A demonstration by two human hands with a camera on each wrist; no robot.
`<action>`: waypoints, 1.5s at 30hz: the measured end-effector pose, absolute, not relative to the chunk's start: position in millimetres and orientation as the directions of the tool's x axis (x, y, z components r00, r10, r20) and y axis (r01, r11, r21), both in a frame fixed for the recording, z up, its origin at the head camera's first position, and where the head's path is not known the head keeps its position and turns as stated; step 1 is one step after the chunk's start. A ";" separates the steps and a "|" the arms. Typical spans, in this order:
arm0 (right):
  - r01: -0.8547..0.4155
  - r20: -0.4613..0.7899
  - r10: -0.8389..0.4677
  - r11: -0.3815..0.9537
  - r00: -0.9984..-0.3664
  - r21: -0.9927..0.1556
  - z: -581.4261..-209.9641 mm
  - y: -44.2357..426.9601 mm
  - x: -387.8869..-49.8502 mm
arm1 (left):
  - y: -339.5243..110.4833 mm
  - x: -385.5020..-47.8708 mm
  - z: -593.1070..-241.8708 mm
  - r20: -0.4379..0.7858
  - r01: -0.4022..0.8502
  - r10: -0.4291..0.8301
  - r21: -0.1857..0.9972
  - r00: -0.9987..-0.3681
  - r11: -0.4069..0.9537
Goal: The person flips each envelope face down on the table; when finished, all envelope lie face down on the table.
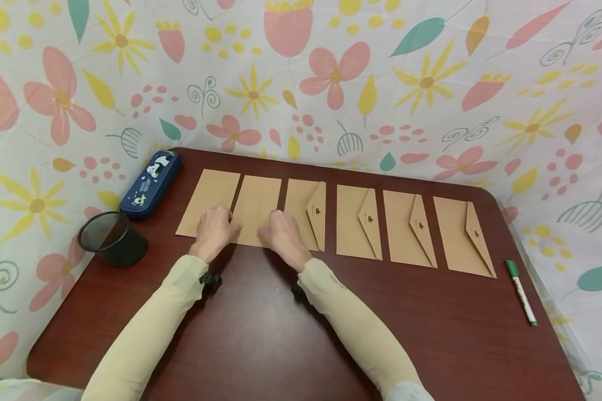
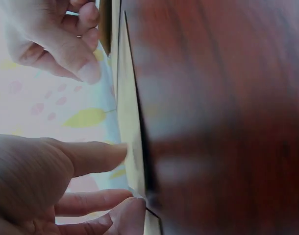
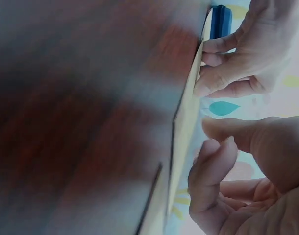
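Observation:
Several brown kraft-paper envelopes lie in a row on the dark table. The leftmost envelope (image 1: pixel 212 192) and the second envelope (image 1: pixel 257 203) show plain faces; the third envelope (image 1: pixel 298 197) has its pointed, crown-printed flap on the right. My left hand (image 1: pixel 214 231) is at the near part of the first two envelopes, fingers over the first. In the left wrist view its straight thumb (image 2: pixel 103 156) touches an envelope. Over the border of the second and third envelopes is my right hand (image 1: pixel 284 236). The right wrist view shows its fingers (image 3: pixel 208 183) loosely bent, gripping nothing.
A blue panda pencil case (image 1: pixel 150 184) and a black mesh pen cup (image 1: pixel 115 239) stand at the left. More flap-side-up envelopes continue rightward, ending with the rightmost envelope (image 1: pixel 464 236). A green-capped marker (image 1: pixel 522 292) lies near the right edge. A flowered curtain (image 1: pixel 331 111) borders the table (image 1: pixel 261 345).

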State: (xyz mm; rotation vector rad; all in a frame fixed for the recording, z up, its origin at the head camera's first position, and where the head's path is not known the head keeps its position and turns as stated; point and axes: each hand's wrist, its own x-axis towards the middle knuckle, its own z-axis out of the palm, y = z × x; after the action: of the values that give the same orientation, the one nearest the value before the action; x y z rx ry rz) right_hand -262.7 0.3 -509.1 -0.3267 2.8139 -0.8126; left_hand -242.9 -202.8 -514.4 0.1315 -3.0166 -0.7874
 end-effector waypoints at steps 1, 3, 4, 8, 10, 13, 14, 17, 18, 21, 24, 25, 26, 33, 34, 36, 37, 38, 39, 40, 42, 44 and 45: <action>-0.168 -0.109 -0.270 0.817 -0.957 -0.552 -499.4 2.4 -255.0 | -199.2 -237.0 -505.6 0.000 -0.078 -0.089 0.498 -0.996 0.864; -0.193 -0.065 -0.273 0.811 -0.960 -0.552 -483.7 6.8 -241.3 | -189.8 -224.8 -487.3 0.010 -0.078 -0.097 0.515 -0.995 0.854; -0.190 -0.062 -0.267 0.811 -0.962 -0.553 -473.0 8.8 -233.7 | -184.2 -218.1 -477.1 0.018 -0.075 -0.100 0.523 -0.995 0.849; -0.171 -0.074 -0.251 0.820 -0.965 -0.545 -442.7 20.8 -214.1 | -163.8 -197.2 -445.7 0.058 -0.037 -0.080 0.536 -0.995 0.843; -0.173 -0.066 -0.249 0.816 -0.966 -0.551 -439.2 28.8 -211.7 | -158.5 -193.2 -442.4 0.077 -0.008 -0.059 0.545 -0.995 0.839; -0.150 -0.080 -0.235 0.812 -0.969 -0.564 -429.3 41.1 -208.0 | -151.9 -189.4 -440.1 0.099 0.024 -0.037 0.561 -0.994 0.828; -0.156 -0.065 -0.232 0.811 -0.971 -0.564 -437.5 47.1 -212.3 | -149.9 -188.3 -439.7 0.102 0.032 -0.032 0.568 -0.994 0.822; -0.172 -0.019 -0.215 0.829 -0.977 -0.533 -462.9 64.1 -226.6 | -144.3 -185.8 -438.5 0.116 0.053 -0.018 0.582 -0.993 0.811; -0.188 0.012 -0.213 0.835 -0.977 -0.518 -473.9 69.9 -232.3 | -142.7 -185.2 -438.1 0.117 0.059 -0.012 0.585 -0.993 0.809; -0.199 0.060 -0.195 0.844 -0.979 -0.498 -491.1 84.1 -242.5 | -138.7 -184.0 -438.2 0.117 0.067 -0.002 0.585 -0.993 0.808; -0.172 0.039 -0.179 0.833 -0.983 -0.526 -486.1 93.9 -240.3 | -136.0 -183.5 -439.4 0.111 0.072 0.008 0.588 -0.994 0.805; -0.149 0.013 -0.167 0.837 -0.986 -0.527 -483.0 96.5 -239.2 | -135.3 -183.8 -440.0 0.109 0.074 0.012 0.590 -0.994 0.804; -0.144 0.011 -0.162 0.841 -0.987 -0.521 -486.7 100.2 -241.0 | -134.5 -183.8 -440.4 0.105 0.075 0.016 0.594 -0.994 0.801; -0.157 -0.060 -0.205 0.880 -0.977 -0.447 -518.5 116.7 -262.5 | -127.2 -184.1 -441.6 0.091 0.084 0.036 0.610 -0.995 0.788; -0.160 -0.072 -0.210 0.888 -0.975 -0.432 -521.1 117.5 -264.7 | -126.0 -183.8 -441.4 0.089 0.084 0.038 0.611 -0.995 0.787; -0.158 -0.091 -0.211 0.901 -0.973 -0.405 -523.8 118.4 -267.0 | -123.9 -183.9 -441.2 0.083 0.083 0.040 0.612 -0.996 0.786; -0.149 -0.105 -0.205 0.907 -0.973 -0.395 -524.0 118.8 -267.8 | -122.7 -184.0 -441.1 0.079 0.081 0.041 0.612 -0.996 0.786; -0.138 -0.121 -0.198 0.912 -0.973 -0.387 -523.6 118.9 -268.4 | -121.8 -184.3 -441.1 0.076 0.078 0.040 0.611 -0.996 0.787; -0.127 -0.134 -0.193 0.913 -0.972 -0.389 -523.1 119.3 -268.8 | -120.8 -184.4 -440.9 0.073 0.075 0.039 0.612 -0.997 0.787; -0.115 -0.147 -0.186 0.912 -0.971 -0.394 -522.1 119.5 -268.8 | -120.0 -184.9 -441.0 0.069 0.072 0.038 0.611 -0.997 0.788; -0.093 -0.164 -0.176 0.904 -0.971 -0.417 -520.8 120.8 -268.9 | -118.8 -186.1 -441.5 0.067 0.070 0.037 0.612 -0.997 0.787; -0.082 -0.170 -0.173 0.894 -0.970 -0.440 -519.8 122.0 -269.0 | -117.8 -187.3 -442.2 0.066 0.068 0.036 0.609 -0.997 0.790; -0.078 -0.170 -0.171 0.889 -0.970 -0.452 -519.4 122.7 -269.1 | -117.0 -187.8 -442.6 0.063 0.067 0.036 0.607 -0.997 0.792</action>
State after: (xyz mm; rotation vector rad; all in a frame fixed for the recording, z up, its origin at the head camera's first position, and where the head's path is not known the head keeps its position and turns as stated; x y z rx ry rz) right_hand -269.1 122.7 -519.4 -0.1901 2.8510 -0.6699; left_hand -187.8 -117.0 -442.6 -0.0842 -2.9286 -0.9939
